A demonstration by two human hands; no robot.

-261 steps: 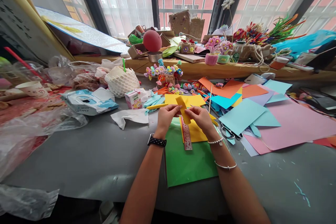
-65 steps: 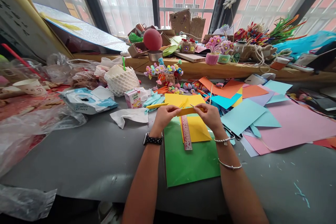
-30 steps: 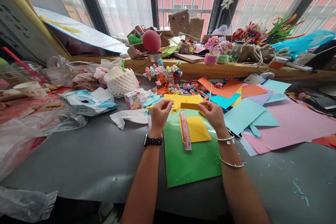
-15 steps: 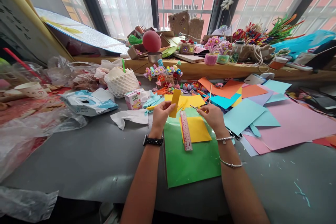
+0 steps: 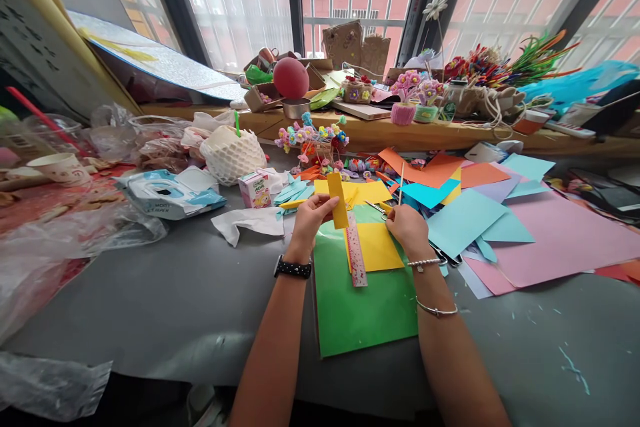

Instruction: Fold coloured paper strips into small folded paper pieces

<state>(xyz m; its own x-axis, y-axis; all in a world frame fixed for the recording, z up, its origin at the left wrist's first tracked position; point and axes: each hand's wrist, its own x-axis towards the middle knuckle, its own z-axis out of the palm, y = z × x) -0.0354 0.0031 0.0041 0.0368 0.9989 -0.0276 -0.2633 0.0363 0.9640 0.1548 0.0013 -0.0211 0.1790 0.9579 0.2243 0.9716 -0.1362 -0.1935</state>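
In my left hand (image 5: 311, 221), pinched between thumb and fingers, is a yellow paper strip (image 5: 338, 201), held upright and tilted. My right hand (image 5: 407, 230) is closed around small scissors (image 5: 376, 207), whose blades point left toward the strip; the handles are mostly hidden by my fingers. Below both hands, a green sheet (image 5: 367, 320) lies on the table, bearing a yellow paper square (image 5: 383, 247). Across the square's left side rests a pink patterned ruler (image 5: 357, 253). A thin stick (image 5: 401, 181) rises just behind my right hand.
Cyan sheets (image 5: 466, 221) and a large pink sheet (image 5: 570, 233) spread to the right. On the left are a wipes pack (image 5: 170, 195), a crumpled tissue (image 5: 249, 223) and a small box (image 5: 255, 189). Pipe-cleaner flowers (image 5: 313, 135) stand before the wooden ledge (image 5: 370, 128).
My left hand has moved slightly right, and the yellow strip now leans the other way. My right hand has turned a little and shifted slightly, with more of the scissors showing.
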